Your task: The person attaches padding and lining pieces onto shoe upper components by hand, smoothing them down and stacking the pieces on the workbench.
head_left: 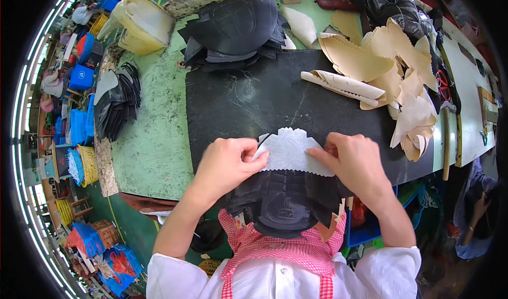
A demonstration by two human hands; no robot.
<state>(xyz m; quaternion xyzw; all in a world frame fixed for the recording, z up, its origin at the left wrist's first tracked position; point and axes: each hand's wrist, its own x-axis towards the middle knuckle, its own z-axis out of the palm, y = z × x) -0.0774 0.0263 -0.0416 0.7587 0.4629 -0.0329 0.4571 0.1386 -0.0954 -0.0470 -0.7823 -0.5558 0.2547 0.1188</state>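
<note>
Hands: two, bare, meeting at the near edge of the bench; left hand [225,164] pinches the left edge of a white lining piece [290,152] between thumb and fingers, right hand [353,161] presses and grips its right edge
White lining piece: one, thin, felt-like, fan-shaped, zigzag cut along top and bottom; lies flat across the top of a black moulded piece, just in front of the person
Black moulded piece [286,204]: one, matte, curved, embossed panels and ridges; hangs over the bench edge against a red-and-white checked apron [275,249]
Work mat [248,103]: one, black, rectangular, scuffed grey, laid on a worn green bench top [153,140]
Black stack, far centre [233,32]: shell-shaped moulded pieces heaped together, count cannot be told
Black stack, left [119,100]: thinner dark pieces fanned on edge, one pale grey piece on top
Tan pieces [391,66]: loose pile at right, leathery, scalloped edges, some curled; one rolled into a tube [344,85]
Container [140,24]: one, yellowish plastic, lying tilted at far left
Floor at left: blue and yellow baskets [82,140], several
</note>
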